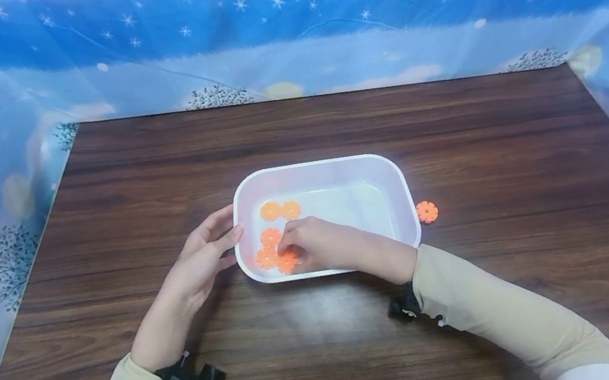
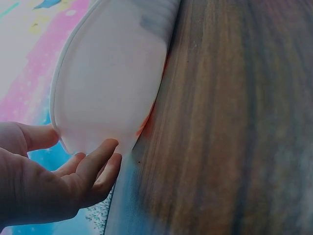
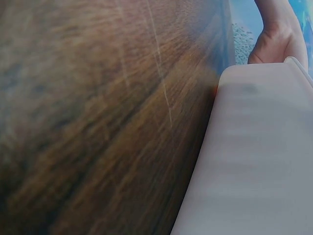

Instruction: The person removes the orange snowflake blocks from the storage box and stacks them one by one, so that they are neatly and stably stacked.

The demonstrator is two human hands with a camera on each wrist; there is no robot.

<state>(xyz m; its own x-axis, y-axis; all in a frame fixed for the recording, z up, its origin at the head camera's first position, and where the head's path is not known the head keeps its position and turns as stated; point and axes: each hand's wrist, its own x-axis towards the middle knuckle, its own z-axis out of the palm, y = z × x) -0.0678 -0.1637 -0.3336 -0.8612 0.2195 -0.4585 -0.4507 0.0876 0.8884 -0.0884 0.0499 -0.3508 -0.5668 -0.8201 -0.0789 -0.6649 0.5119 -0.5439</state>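
A white plastic tub (image 1: pixel 315 163) with rounded corners stands at the middle of the table. My left hand (image 1: pixel 202 263) holds its left end, thumb at the rim and fingers along the outer wall, as the left wrist view also shows. Inside, my right hand (image 1: pixel 319 242) reaches down over the near wall, fingers bent and fingertips pinching an orange notched building disc (image 1: pixel 287 262). Beside that disc lie two more orange ones (image 1: pixel 266 258), and two yellow-orange discs (image 1: pixel 270 211) lie farther back. The right wrist view has the tub's outer wall (image 3: pixel 259 147); my right fingers are hidden there.
Another orange notched disc (image 1: pixel 427 212) lies on the dark wood-grain table (image 1: pixel 504 146), just right of the tub. A blue snowflake-patterned cloth (image 1: pixel 317 17) hangs behind the table and along its sides.
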